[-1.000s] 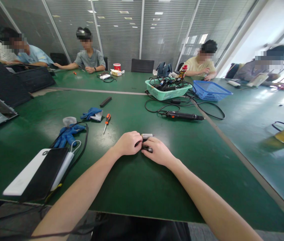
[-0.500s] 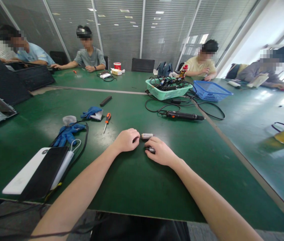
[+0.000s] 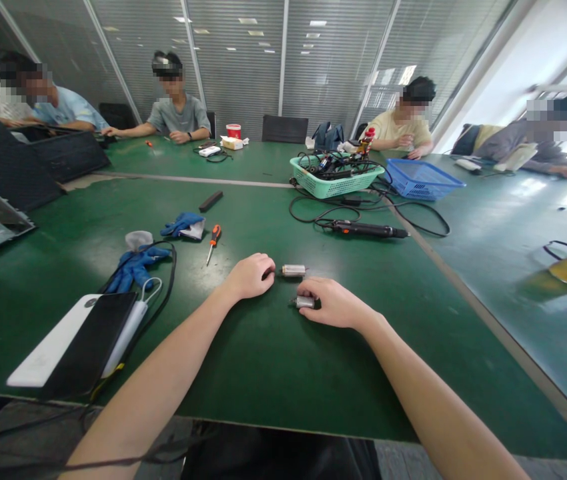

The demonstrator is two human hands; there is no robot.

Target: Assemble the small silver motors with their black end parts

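Right hand (image 3: 336,303) has its fingers curled round a small metal cylinder (image 3: 305,302), just on the near side of the loose cylinder (image 3: 293,271) on the worktop (image 3: 273,373). Left hand (image 3: 252,275) is to its left, fingers half curled, can't tell if on anything. Looks like positioning to me; next move wants a light, steady grip.

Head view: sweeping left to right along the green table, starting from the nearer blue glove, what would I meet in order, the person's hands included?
Nearer blue glove, farther blue glove, orange-handled screwdriver, left hand, farther silver cylinder, right hand, blue basket.
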